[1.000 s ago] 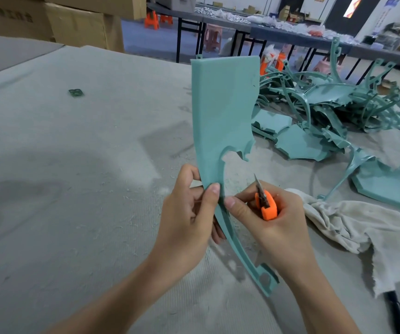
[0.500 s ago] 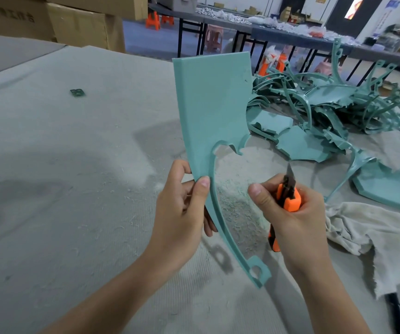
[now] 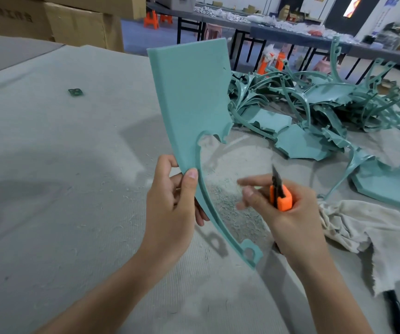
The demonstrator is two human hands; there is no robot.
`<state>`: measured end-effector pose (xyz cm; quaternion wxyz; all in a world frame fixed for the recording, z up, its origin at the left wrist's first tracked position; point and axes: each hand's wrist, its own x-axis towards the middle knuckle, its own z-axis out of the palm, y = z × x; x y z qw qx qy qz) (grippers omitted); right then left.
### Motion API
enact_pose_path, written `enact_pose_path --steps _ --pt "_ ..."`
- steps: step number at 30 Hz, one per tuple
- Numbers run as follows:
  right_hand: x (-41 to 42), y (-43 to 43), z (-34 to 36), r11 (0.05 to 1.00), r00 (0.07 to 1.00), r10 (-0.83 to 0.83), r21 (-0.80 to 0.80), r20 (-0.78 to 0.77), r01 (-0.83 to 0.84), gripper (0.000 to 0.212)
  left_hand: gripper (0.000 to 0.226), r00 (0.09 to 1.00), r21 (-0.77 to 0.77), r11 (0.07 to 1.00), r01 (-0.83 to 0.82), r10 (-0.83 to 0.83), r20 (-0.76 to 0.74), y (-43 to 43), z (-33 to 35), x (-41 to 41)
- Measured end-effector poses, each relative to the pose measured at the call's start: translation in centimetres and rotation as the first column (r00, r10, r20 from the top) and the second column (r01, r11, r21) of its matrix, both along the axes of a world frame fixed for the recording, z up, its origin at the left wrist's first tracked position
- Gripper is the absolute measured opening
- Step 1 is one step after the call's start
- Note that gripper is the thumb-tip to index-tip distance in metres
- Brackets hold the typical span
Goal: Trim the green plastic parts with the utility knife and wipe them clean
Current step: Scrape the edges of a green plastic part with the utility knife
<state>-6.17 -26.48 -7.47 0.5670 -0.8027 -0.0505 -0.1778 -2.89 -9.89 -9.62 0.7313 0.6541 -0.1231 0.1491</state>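
Holding green plastic part [image 3: 191, 97] upright above the counter [image 3: 49, 177] — blade withdrawn.
Left hand [image 3: 170, 208] pinches its stem; right hand [image 3: 290, 218], gripping the utility knife [image 3: 281, 196], has pulled clear — wiping likely next.

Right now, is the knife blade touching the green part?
No, the knife in the right hand is apart from the green part.

Open table [image 3: 49, 177] for you from 8 to 11 o'clock, heap of green parts [image 3: 319, 102] blocking 1 to 2 o'clock, rag [image 3: 362, 227] lying at 4 o'clock.
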Motion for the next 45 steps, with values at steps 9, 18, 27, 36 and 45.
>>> enact_pose_path --steps 9,18,27,36,45 --pt "-0.3 1.5 -0.3 0.972 0.988 0.152 -0.179 -0.014 -0.152 0.043 0.006 0.999 0.000 0.999 -0.037 0.037 -0.001 0.4 -0.1 0.3" --pt "-0.1 1.6 -0.6 0.990 0.997 0.023 -0.140 0.067 -0.014 0.028 0.011 0.992 0.055 0.991 0.125 -0.125 -0.013 -0.3 -0.4 -0.5" --pt "0.4 1.2 -1.0 0.993 0.983 -0.122 0.025 0.135 0.119 0.023 0.006 0.931 0.075 0.929 0.363 -0.358 -0.073 -0.8 -0.5 -1.0" --pt "0.1 1.7 -0.4 0.984 0.966 -0.152 0.122 0.207 0.128 0.007 0.011 0.862 0.013 0.867 0.499 -0.494 -0.115 -0.8 -0.3 -1.4" --pt "-0.2 1.9 -0.8 0.988 0.949 -0.103 -0.082 0.299 0.133 0.012 0.013 0.905 0.051 0.913 0.405 -0.392 -0.165 -0.4 0.1 -1.2"
